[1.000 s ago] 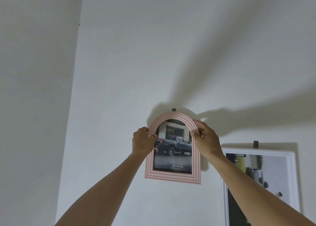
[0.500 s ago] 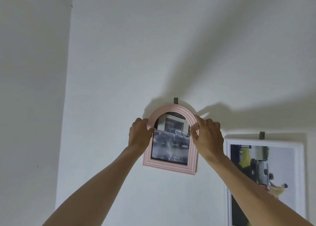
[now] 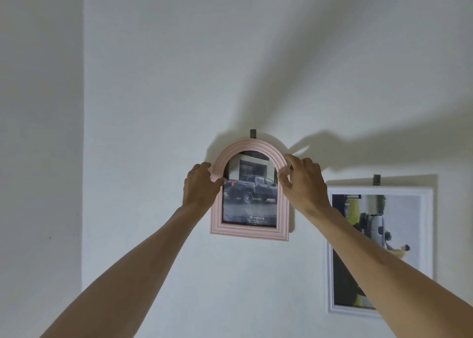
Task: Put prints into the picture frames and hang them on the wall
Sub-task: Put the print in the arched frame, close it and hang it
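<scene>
Gripping pink arched frame (image 3: 249,231) edges, both hands (image 3: 202,188), beside white frame (image 3: 425,235).

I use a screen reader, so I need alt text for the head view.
Two bare hands, left hand and right hand, grip the arched top of a pink frame holding a truck print, against a white wall below a dark hook. A white frame hangs to its right.

The white wall (image 3: 153,107) carries two pictures. The pink arched frame (image 3: 249,231) lies flat against it, held at both shoulders of its arch, and a dark hook (image 3: 253,133) sits on the wall just above the arch, between the two grips. Out beyond the right-hand grip and lower, a white frame (image 3: 378,312) hangs under a second hook (image 3: 376,179).
</scene>
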{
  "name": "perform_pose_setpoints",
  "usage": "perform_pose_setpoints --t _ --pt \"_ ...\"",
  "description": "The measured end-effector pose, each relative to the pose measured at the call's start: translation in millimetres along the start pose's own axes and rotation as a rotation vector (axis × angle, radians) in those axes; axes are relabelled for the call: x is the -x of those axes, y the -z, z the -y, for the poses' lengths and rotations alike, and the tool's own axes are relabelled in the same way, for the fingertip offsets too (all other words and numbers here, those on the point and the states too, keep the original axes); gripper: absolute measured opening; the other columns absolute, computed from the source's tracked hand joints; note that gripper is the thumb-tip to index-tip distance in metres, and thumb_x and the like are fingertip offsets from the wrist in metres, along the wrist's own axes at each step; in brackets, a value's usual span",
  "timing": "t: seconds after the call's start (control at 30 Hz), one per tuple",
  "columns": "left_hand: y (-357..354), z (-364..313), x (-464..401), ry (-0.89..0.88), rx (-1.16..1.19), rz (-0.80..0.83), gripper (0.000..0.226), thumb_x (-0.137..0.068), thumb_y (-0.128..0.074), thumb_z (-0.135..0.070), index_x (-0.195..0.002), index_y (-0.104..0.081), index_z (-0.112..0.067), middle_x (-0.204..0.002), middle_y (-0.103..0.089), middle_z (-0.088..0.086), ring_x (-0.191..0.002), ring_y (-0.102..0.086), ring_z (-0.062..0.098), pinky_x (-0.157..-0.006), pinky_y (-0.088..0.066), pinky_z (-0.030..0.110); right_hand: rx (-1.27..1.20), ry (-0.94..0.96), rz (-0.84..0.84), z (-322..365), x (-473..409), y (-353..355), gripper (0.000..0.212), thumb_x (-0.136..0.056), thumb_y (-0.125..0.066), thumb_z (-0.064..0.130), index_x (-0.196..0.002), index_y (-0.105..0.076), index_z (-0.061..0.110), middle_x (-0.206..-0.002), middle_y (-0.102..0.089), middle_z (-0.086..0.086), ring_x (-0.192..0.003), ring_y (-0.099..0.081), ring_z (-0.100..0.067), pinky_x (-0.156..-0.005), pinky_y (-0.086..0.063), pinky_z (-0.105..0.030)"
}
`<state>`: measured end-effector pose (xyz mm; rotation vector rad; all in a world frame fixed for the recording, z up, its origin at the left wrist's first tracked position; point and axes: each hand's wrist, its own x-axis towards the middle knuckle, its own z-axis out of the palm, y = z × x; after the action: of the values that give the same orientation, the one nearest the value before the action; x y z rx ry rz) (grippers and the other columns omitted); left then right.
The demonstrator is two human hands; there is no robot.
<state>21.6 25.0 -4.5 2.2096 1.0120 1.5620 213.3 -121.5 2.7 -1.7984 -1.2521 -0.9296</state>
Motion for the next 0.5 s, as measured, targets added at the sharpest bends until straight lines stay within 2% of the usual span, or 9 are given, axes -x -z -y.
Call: perform_pose_setpoints --t 0.07,0.2,0.27,0.4,0.5 --pt "1 -2 2 0.007 -0.004 -0.007 0.062 -0.084 -0.071 -0.04 -0.134 -0.052 -0.01 -0.12 -0.062 0.008 -0.108 -0.059 0.026 -0.093 -0.043 0.036 -0.008 0.013 -0.01 -2 4 10 0.023 -0.093 -0.056 0.026 -0.114 -0.054 0.018 -0.095 -0.059 -0.007 -0.096 -0.053 -0.031 -0.068 -0.05 -0.038" --pt "4 -16 13 -0.017 -0.038 -0.076 0.061 -0.084 -0.07 -0.042 -0.134 -0.051 -0.013 -0.129 -0.054 0.007 -0.117 -0.053 0.027 -0.093 -0.044 0.04 -0.04 -0.004 -0.052 -12 11 36 0.041 -0.094 -0.059 0.028 -0.132 -0.053 0.017 -0.112 -0.059 -0.01 -0.11 -0.051 -0.03 -0.079 -0.052 -0.043" --pt "1 -28 22 -0.078 -0.057 -0.154 0.057 -0.084 -0.07 -0.042 -0.131 -0.053 -0.013 -0.128 -0.052 0.007 -0.12 -0.048 0.026 -0.089 -0.045 0.041 -0.036 -0.002 -0.096 -24 15 50 0.041 -0.094 -0.059 0.03 -0.132 -0.054 0.019 -0.113 -0.06 -0.007 -0.11 -0.052 -0.028 -0.08 -0.051 -0.041" --pt "-18 -59 43 -0.296 -0.001 -0.277 0.044 -0.084 -0.071 -0.036 -0.117 -0.059 -0.011 -0.116 -0.057 0.008 -0.107 -0.051 0.027 -0.086 -0.048 0.039 -0.025 -0.067 -0.184 -58 24 79 0.037 -0.092 -0.059 0.031 -0.128 -0.057 0.021 -0.118 -0.058 -0.005 -0.113 -0.052 -0.027 -0.082 -0.049 -0.039" --pt "-42 -91 69 -0.42 0.088 -0.254 0.035 -0.082 -0.074 -0.027 -0.109 -0.062 -0.008 -0.106 -0.061 0.008 -0.101 -0.054 0.027 -0.087 -0.045 0.037 -0.001 -0.114 -0.232 -92 35 102 0.039 -0.092 -0.061 0.029 -0.13 -0.057 0.02 -0.127 -0.054 -0.008 -0.12 -0.048 -0.028 -0.086 -0.047 -0.04"
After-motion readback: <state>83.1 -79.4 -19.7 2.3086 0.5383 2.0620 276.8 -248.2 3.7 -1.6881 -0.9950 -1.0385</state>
